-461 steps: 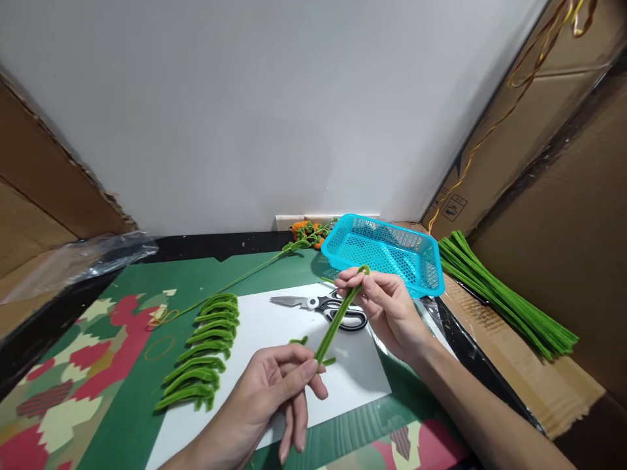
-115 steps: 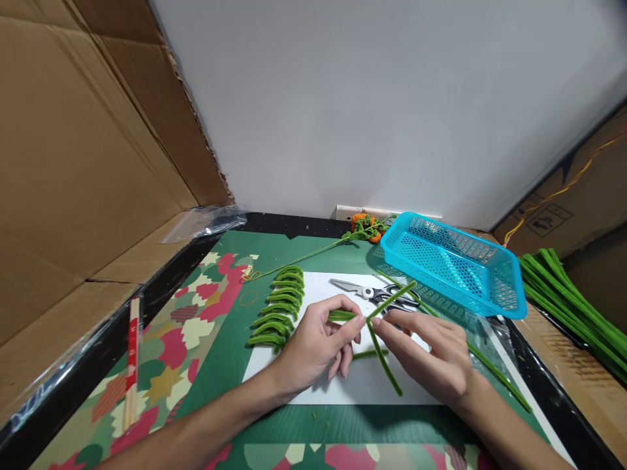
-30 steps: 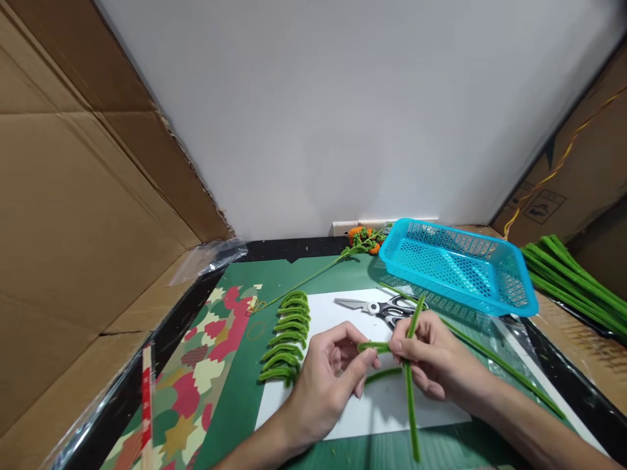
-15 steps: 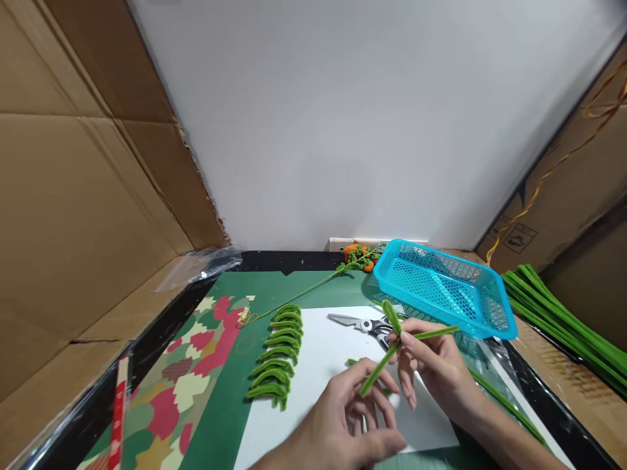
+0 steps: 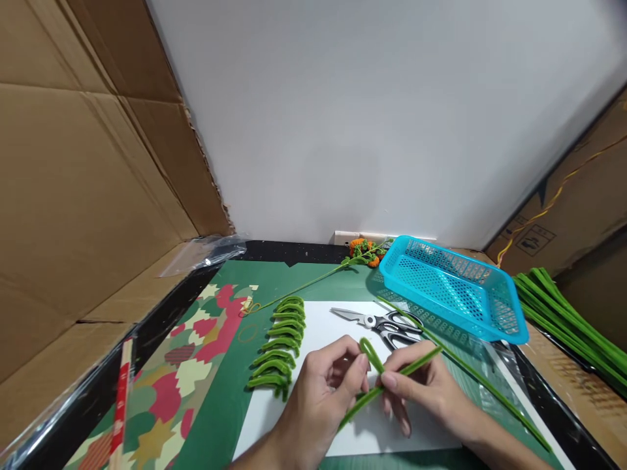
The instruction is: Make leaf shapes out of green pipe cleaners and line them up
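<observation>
A green pipe cleaner (image 5: 415,363), bent into a small loop with two crossing tails, is held between both hands over the white paper. My right hand (image 5: 422,382) pinches it where the tails cross. With thumb and forefinger, my left hand (image 5: 329,385) grips the side of the loop. Left of my hands, several bent green pipe cleaner pieces (image 5: 281,343) lie in a column, partly on the paper (image 5: 318,316). Scissors (image 5: 375,321) with black and grey handles rest just beyond my hands. One long straight pipe cleaner (image 5: 490,384) lies to the right.
A blue basket (image 5: 450,287) stands at the back right, beside a bundle of green pipe cleaners (image 5: 573,320). An orange flower (image 5: 362,247) with a long green stem lies at the back. Patterned paper (image 5: 181,372) covers the left side. Cardboard walls (image 5: 88,170) border the table.
My left hand has moved from below the pipe cleaner, fingers loose, up to grip the loop. The loop and my right hand have come down and slightly left. The view has shifted slightly.
</observation>
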Action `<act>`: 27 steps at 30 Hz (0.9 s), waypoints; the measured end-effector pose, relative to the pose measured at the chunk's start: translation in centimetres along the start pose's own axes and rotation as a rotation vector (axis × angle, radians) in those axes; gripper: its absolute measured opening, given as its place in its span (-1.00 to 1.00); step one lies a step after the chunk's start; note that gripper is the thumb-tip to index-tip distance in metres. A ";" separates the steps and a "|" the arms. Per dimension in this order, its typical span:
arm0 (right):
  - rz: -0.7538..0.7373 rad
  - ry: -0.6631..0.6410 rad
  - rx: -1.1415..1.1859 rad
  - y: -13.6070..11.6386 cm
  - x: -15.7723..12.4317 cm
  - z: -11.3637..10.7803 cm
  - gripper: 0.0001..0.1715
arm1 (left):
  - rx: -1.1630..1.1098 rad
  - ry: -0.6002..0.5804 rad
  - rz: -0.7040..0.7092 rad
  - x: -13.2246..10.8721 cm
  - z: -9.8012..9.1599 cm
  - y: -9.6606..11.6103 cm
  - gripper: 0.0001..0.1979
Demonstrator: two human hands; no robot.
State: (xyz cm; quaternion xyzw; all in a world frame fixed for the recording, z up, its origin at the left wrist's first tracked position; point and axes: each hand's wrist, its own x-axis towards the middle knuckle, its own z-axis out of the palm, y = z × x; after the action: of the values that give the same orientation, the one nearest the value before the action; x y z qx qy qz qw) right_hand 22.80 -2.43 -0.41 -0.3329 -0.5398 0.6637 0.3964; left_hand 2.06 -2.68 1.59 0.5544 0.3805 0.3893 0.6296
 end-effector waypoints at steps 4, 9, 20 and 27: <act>-0.097 0.147 0.033 -0.4 -0.1 0.1 -0.63 | -0.168 -0.042 -0.078 0.0 0.6 0.0 -0.68; -0.127 0.300 0.009 -0.7 0.3 0.9 -0.66 | -0.170 -0.069 -0.096 0.3 0.7 0.0 -0.71; -0.088 0.204 -0.157 -1.4 -0.3 1.0 -0.68 | -0.069 0.070 -0.068 1.3 -0.2 0.5 -0.68; -0.097 0.052 -0.300 -1.8 -0.5 0.8 -0.71 | 0.069 0.035 -0.048 0.9 0.0 0.8 -0.60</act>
State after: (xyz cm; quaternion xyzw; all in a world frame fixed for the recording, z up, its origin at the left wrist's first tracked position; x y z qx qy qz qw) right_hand 22.60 -3.08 1.48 -0.3789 -0.6378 0.5470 0.3879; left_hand 2.33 -1.81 2.38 0.5597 0.4176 0.3704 0.6125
